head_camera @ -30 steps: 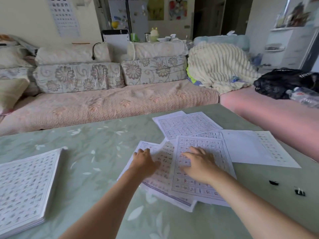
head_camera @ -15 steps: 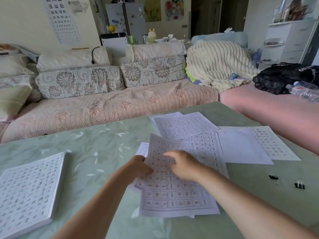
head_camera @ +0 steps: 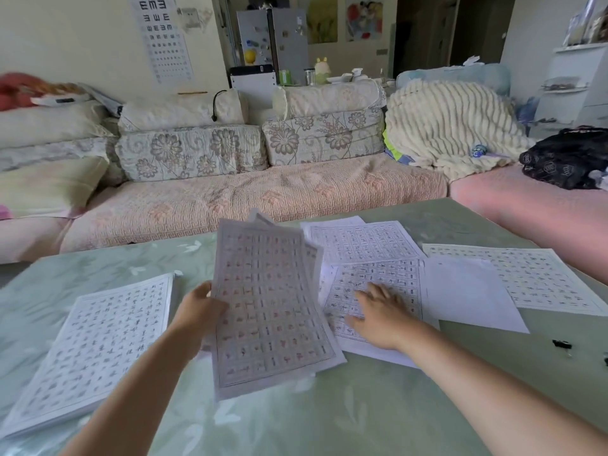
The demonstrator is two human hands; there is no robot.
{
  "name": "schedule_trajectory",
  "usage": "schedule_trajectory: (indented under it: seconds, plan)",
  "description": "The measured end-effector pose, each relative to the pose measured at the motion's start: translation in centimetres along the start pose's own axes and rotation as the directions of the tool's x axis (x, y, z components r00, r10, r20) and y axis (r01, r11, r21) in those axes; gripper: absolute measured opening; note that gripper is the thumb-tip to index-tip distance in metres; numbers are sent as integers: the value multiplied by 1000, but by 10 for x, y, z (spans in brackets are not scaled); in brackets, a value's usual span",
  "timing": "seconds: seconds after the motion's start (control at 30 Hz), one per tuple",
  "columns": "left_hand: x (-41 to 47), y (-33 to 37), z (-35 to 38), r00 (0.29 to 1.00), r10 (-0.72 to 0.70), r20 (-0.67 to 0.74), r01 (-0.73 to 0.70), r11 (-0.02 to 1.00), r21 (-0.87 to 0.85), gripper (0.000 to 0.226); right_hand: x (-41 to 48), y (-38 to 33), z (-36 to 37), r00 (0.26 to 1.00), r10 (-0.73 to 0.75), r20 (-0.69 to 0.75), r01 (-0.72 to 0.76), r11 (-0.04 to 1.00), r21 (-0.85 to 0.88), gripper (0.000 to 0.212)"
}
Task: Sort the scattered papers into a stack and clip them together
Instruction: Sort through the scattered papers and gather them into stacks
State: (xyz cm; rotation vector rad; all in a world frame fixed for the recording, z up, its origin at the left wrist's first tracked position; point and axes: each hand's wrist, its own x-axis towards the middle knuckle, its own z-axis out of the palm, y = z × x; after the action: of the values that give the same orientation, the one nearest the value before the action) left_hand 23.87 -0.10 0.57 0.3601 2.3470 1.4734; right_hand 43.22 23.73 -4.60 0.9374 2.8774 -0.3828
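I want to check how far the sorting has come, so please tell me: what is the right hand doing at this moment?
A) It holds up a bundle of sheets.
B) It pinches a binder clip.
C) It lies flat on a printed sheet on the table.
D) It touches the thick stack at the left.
C: the right hand lies flat on a printed sheet on the table, while the left hand holds the bundle of sheets up.

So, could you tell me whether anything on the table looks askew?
Yes: the loose sheets right of centre overlap at differing angles, and the bunch gripped by the left hand has corners poking out unevenly.
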Motion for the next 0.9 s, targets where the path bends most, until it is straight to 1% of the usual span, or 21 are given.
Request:
schedule_trajectory:
  seconds: [0.1, 0.13, 0.17, 0.2, 0.23, 0.27, 0.3, 0.33, 0.37, 0.4, 0.43, 0.47, 0.57, 0.6, 0.63, 0.7, 0.77, 0.83, 0.87, 0.9]
  plan:
    - [1, 7, -18, 992, 0, -129, -22, 985, -170, 32, 1, -13, -4, 998, -64, 3, 64, 996, 68, 68]
    - [3, 8, -22, 990, -27, -135, -4, 976, -219, 31, 2, -17, -4, 997, -72, 20, 70, 994, 87, 66]
    - [3, 9, -25, 992, -52, -113, 20, 962, -272, 29, 4, -20, -3, 997, -70, 35, 64, 985, 159, 64]
    - [2, 9, -25, 994, -77, -75, 49, 947, -318, 28, 6, -25, -4, 996, -70, 60, 48, 951, 306, 62]
    - [-2, 9, -23, 996, -90, -19, 78, 932, -353, 28, 5, -32, -8, 994, -82, 74, 33, 857, 515, 59]
    - [-4, 8, -19, 995, -89, 34, 95, 924, -371, 30, 8, -38, -11, 992, -103, 70, 22, 700, 714, 59]
    - [-7, 6, -13, 994, -71, 81, 96, 924, -370, 29, 10, -42, -15, 991, -121, 50, 21, 522, 853, 60]
    - [-8, 4, -6, 993, -55, 103, 88, 931, -354, 28, 13, -44, -20, 992, -125, 25, 25, 384, 923, 63]
    - [-11, 3, 1, 992, -41, 115, 78, 939, -336, 27, 12, -43, -28, 994, -112, 6, 27, 290, 957, 64]
    - [-11, 2, 9, 993, -35, 114, 69, 947, -314, 25, 10, -42, -35, 993, -116, 4, 23, 234, 972, 63]
    - [-12, 2, 16, 993, -26, 111, 57, 956, -288, 22, 7, -40, -39, 994, -106, 23, 1, 225, 974, 61]
    - [-11, 1, 23, 994, -16, 104, 42, 965, -258, 18, 4, -38, -44, 996, -80, 45, -25, 238, 971, 57]
    - [-9, 8, 47, 992, 22, 125, 2, 981, -192, 9, 2, -19, -42, 995, 85, 46, -78, 421, 904, 41]
    - [-8, 11, 56, 988, 41, 146, -14, 984, -176, 8, 3, -10, -39, 986, 161, 40, -111, 459, 882, 40]
    - [-6, 14, 64, 984, 65, 165, -40, 988, -148, 7, 3, 0, -37, 975, 220, 35, -138, 471, 871, 46]
    - [-1, 22, 83, 976, 107, 187, -101, 994, -42, 10, 5, 23, -34, 944, 328, 34, -182, 435, 882, 53]
    - [8, 30, 105, 963, 146, 225, -154, 988, 18, 15, 6, 48, -36, 899, 436, 29, -209, 370, 905, 47]
    - [18, 38, 129, 953, 180, 245, -206, 975, 83, 7, 5, 73, -39, 845, 534, 28, -227, 310, 923, 40]
    - [23, 42, 139, 950, 208, 234, -250, 954, 165, 7, 4, 85, -40, 818, 575, 25, -233, 290, 928, 38]
    - [27, 46, 149, 943, 243, 229, -299, 919, 258, 16, 3, 95, -41, 794, 607, 23, -242, 281, 929, 37]
